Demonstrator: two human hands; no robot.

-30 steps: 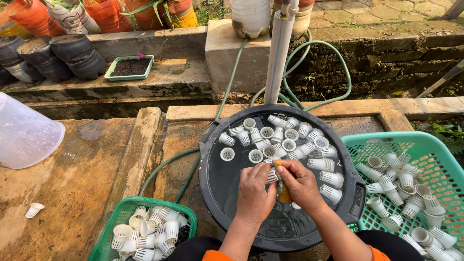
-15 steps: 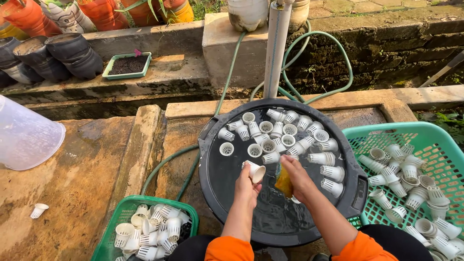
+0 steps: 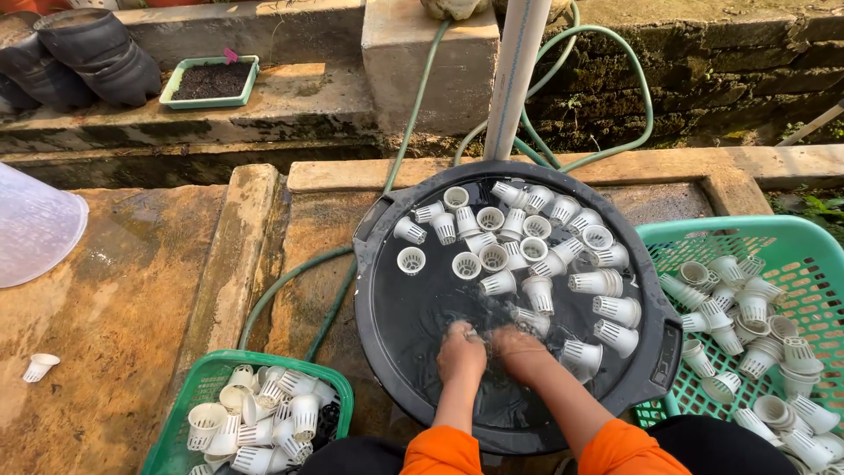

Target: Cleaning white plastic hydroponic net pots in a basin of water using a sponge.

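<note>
Currently I log: left hand [image 3: 461,350] and right hand [image 3: 519,343] side by side, sunk in a black tub [image 3: 387,255] of water, fingers curled under; what they grip I cannot tell. White net cups [image 3: 527,255] float just beyond both hands. Green basket [image 3: 747,233] right of right hand, another [image 3: 207,369] lower left. Outdoor concrete slab [image 3: 114,308], hose [image 3: 290,281].

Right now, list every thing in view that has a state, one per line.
Black tub: filled with water.
Floating net cups: wet, mostly tipped over.
Left hand: dipped in water.
Right hand: dipped in water.
Right basket: partly filled.
Left basket: holding cups.
Seed tray: holds soil.
</note>
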